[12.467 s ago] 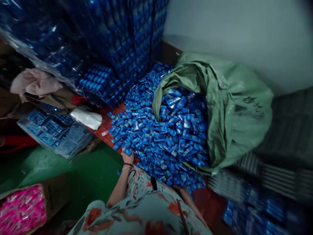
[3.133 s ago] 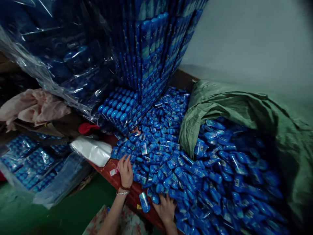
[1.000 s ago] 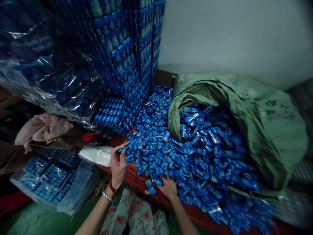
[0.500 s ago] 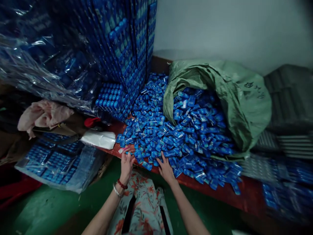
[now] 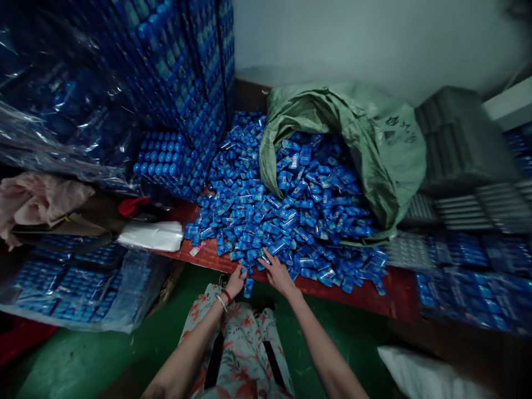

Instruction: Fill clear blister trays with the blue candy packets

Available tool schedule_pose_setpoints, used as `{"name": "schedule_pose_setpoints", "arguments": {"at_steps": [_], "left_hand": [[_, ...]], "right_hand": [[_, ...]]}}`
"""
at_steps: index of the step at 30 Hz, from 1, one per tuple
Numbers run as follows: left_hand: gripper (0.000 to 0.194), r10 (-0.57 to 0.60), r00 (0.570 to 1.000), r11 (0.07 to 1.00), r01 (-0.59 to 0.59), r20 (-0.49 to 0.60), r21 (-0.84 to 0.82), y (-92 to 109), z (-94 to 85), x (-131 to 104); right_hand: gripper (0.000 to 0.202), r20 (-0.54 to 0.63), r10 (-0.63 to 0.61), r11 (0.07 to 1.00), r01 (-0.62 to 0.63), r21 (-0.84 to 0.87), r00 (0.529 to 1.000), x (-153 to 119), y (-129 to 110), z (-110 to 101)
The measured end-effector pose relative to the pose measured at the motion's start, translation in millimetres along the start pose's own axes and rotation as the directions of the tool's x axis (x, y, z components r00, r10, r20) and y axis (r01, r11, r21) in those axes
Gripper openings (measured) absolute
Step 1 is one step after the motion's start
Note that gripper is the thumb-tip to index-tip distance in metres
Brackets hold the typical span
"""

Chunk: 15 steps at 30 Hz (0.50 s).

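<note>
A large heap of small blue packets (image 5: 266, 208) spreads over a red bench (image 5: 216, 255) and out of a green woven sack (image 5: 386, 144). My left hand (image 5: 236, 281), with a red bead bracelet and a silver bangle, is closed at the bench's front edge. A blue packet (image 5: 248, 287) hangs at its fingertips. My right hand (image 5: 277, 272) reaches onto the front of the heap with its fingers apart, the tips touching packets; nothing is seen gripped in it.
Tall stacks of blue bottles (image 5: 183, 72) rise at the back left. White plastic bags (image 5: 152, 235) and a pink cloth (image 5: 45, 199) lie left. Grey trays (image 5: 461, 138) are stacked right. A white sack (image 5: 428, 377) is at the lower right.
My left hand has moved right and closed on a blue packet beyond the bench's front edge. My right hand stays at the heap's front. The view has shifted right.
</note>
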<state>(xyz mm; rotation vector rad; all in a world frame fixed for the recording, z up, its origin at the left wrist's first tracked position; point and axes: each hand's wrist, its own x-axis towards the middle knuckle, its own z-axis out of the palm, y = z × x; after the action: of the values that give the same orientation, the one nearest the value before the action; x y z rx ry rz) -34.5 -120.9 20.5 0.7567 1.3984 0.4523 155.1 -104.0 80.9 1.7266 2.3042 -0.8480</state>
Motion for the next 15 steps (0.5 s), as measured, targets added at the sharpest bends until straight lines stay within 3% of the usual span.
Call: {"name": "schedule_pose_setpoints", "arguments": {"at_steps": [6, 11, 15], "left_hand": [[0.007, 0.100, 0.995, 0.991, -0.100, 0.001, 0.092, -18, 14.4, -12], [0.006, 0.141, 0.990, 0.983, -0.140, 0.002, 0.122, -22, 29.4, -16], [0.008, 0.193, 0.981, 0.972, -0.191, -0.002, 0.139, -15, 25.6, -20]], "right_hand": [[0.059, -0.029, -0.012, 0.997, 0.014, 0.072, 1.000, -6, 2, -7], [0.046, -0.223, -0.037, 0.996, 0.054, 0.071, 0.974, -14, 5, -9], [0.040, -0.388, -0.057, 0.997, 0.076, 0.033, 0.920, -24, -1, -15]]}}
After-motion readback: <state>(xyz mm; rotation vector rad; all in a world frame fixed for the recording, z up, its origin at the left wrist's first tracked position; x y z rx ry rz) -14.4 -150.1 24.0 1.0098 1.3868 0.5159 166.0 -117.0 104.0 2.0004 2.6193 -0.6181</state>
